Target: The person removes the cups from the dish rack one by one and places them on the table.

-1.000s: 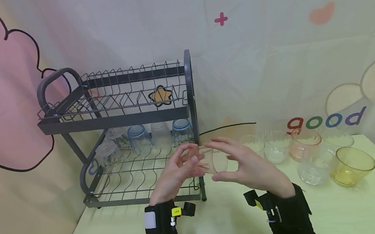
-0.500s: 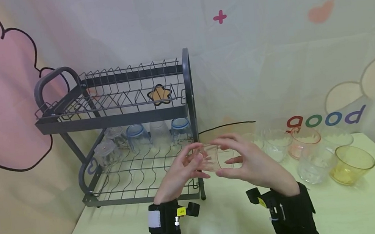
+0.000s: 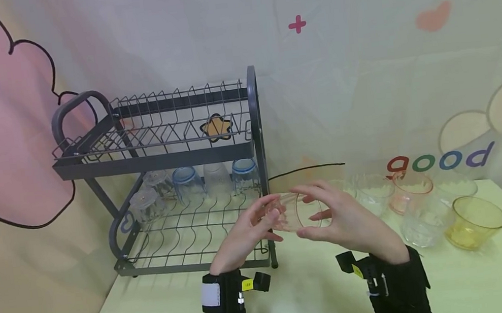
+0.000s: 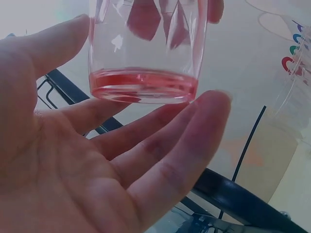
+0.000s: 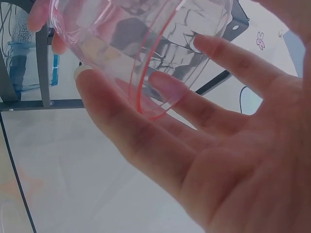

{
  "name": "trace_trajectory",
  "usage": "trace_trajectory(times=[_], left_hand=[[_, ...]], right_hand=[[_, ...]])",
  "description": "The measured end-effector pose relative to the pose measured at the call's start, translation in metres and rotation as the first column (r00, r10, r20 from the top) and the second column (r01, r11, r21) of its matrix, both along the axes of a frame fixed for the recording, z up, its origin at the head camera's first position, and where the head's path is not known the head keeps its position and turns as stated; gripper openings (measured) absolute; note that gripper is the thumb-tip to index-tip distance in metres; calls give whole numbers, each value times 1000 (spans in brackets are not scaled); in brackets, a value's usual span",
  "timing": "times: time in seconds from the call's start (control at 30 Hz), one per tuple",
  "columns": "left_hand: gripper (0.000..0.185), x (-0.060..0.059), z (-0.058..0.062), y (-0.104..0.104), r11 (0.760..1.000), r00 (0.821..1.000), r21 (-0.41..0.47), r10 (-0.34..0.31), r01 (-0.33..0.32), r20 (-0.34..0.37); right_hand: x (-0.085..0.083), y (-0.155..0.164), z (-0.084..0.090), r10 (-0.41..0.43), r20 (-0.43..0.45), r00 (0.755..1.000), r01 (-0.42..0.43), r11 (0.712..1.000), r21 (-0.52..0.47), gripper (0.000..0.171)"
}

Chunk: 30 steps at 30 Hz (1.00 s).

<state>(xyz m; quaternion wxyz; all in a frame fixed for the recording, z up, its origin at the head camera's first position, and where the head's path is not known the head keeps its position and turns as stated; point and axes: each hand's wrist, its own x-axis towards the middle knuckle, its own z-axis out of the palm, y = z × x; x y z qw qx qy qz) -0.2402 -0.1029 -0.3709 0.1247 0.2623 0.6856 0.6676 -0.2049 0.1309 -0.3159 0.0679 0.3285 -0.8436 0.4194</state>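
Observation:
A clear glass with a pink tint (image 3: 290,212) is held on its side in the air, in front of the rack's right end. My left hand (image 3: 246,234) grips it near the thick base, thumb toward me. At the rim end my right hand (image 3: 351,220) holds the glass, thumb below and fingers above. The left wrist view shows the pink base (image 4: 143,86) close above my curved fingers. In the right wrist view, the pink rim (image 5: 146,73) lies between my thumb and fingers, and fingertips show through the clear wall.
A dark two-tier dish rack (image 3: 155,162) stands at left. Upside-down glasses, including a blue-rimmed glass (image 3: 245,177), line its lower tier. Several glasses stand on the table at right, among them a yellow glass (image 3: 475,222) and a pink glass (image 3: 411,190). A printed cloth hangs behind.
Both hands and the glass have shifted slightly to the right in the head view. The hold of both hands on the glass stays much the same.

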Motion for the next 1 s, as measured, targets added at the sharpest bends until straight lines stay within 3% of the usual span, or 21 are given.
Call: trace_trajectory(times=[0.3, 0.57, 0.77, 0.87, 1.0], left_hand=[[60, 2, 4, -3, 999, 1000, -43, 31, -31, 3], [52, 7, 0, -17, 993, 998, -103, 53, -54, -17], [47, 9, 3, -46, 972, 993, -212, 88, -103, -78], [47, 8, 8, -62, 947, 984, -279, 130, -161, -124], [47, 5, 12, -78, 904, 966, -353, 190, -241, -175]], right_hand=[[2, 8, 4, -57, 8, 998, 57, 998, 14, 78], [9, 22, 0, -35, -29, 999, 36, 999, 17, 67], [17, 38, -5, 21, -128, 992, 3, 982, 188, 63], [17, 46, -7, 54, -181, 982, 6, 949, 316, 60], [16, 62, -11, 82, -185, 979, 4, 906, 423, 60]])
